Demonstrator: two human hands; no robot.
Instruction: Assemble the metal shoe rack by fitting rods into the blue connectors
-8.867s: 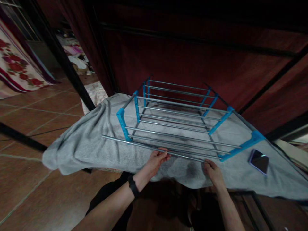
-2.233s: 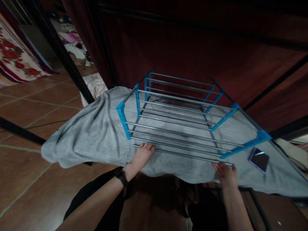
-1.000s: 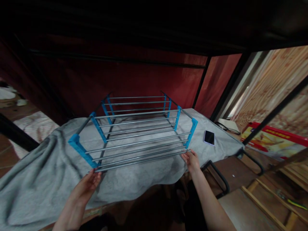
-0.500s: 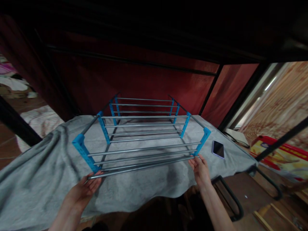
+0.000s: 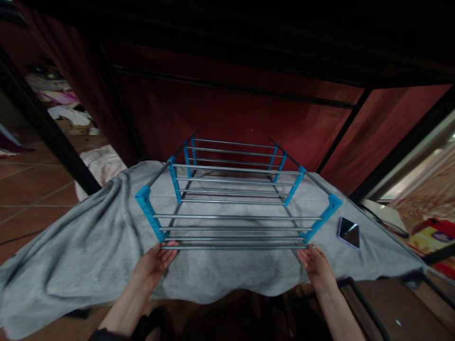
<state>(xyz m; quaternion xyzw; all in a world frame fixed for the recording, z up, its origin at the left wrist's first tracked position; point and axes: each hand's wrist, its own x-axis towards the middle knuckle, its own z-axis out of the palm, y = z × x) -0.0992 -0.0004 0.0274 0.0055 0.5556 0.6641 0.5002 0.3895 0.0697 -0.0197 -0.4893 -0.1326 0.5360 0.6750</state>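
A rack of grey metal tubes and blue plastic side brackets (image 5: 146, 213) lies on a grey blanket (image 5: 227, 274) in front of me. A metal tube (image 5: 234, 247) runs along its near edge, level with the lowest ends of the two nearest brackets. My left hand (image 5: 152, 265) holds this tube's left end, palm turned up and fingers beneath it. At the right end my right hand (image 5: 316, 265) grips the same tube, close by the right bracket (image 5: 322, 220). Whether the tube ends sit in the brackets is hidden by my fingers.
A phone (image 5: 349, 232) lies on the blanket right of the rack. Dark metal bed frame bars (image 5: 234, 87) and a red curtain (image 5: 227, 121) stand behind. A brown-seated chair (image 5: 398, 303) is at the lower right, near a red and yellow box (image 5: 435, 241).
The view has swung left, so everything sits further right. The slanted near tube now lies level across the rack's front, its left end drawn in by the bracket. Both hands still hold it.
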